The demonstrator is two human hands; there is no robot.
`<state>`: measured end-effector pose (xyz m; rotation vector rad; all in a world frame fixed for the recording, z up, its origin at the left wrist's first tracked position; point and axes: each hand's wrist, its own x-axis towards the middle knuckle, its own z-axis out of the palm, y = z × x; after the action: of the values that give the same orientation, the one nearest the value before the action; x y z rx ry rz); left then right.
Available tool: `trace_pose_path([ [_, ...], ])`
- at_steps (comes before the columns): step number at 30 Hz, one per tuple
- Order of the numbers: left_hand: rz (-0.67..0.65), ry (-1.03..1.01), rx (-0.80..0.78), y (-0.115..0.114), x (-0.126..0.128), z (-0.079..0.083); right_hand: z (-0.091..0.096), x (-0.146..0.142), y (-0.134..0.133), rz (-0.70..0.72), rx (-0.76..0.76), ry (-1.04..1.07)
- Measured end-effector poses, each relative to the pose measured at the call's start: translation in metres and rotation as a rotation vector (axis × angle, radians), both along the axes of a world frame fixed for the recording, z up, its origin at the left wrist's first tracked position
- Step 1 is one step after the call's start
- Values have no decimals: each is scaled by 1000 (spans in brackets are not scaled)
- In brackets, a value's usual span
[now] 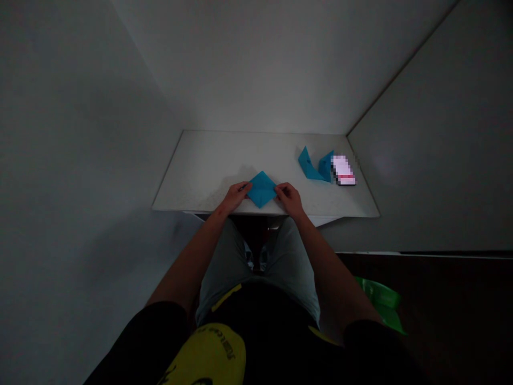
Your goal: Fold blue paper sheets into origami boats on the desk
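Holding blue paper (262, 190), diamond-shaped, at front of white table (224, 155), btwn both hands; one point twd wall (256, 69), one twd front edge. Grasping L corner w/ L hand (236, 195), thumb on top; pinching R corner w/ R hand (290, 198), thumb & finger closed on it. Cannot tell no. of layers: too dim & small.

Prob. a shaping/creasing step, judging by grip. Best to keep both pinches light, tips only, so as not to crumple corners. Hold L & R corners level, w/ even pull; avoid overpulling (could skew or tear). Press any crease flat on tabletop, not in air. Slide back a bit from front edge for better support under near point. Match edges first, then run a nail from centre out. In low light, check alignment by feel too.

Off to R, well apart from hands: folded blue piece (308, 164), upturned at both ends, just beside phone (343, 170), pixelated, unreadable. Best left alone; avoid knocking w/ R forearm.
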<state>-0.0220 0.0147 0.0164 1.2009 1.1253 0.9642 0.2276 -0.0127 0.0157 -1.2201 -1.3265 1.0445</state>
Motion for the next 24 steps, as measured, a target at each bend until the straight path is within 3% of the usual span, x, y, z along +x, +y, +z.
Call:
trace_pose_path([
  [4, 35, -23, 33, -1, 5, 0, -4, -1, 1, -3, 36, 78],
  [8, 75, -5, 76, -4, 8, 3, -5, 0, -2, 103, 35, -51],
  [12, -30, 77, 81, -6, 7, 6, -4, 1, -3, 181, 41, -156],
  [17, -116, 93, 110, -5, 0, 6, -4, 1, -1, 154, 22, -30],
  [24, -32, 145, 120, -6, 0, 12, -4, 1, 0, 77, -12, -11],
])
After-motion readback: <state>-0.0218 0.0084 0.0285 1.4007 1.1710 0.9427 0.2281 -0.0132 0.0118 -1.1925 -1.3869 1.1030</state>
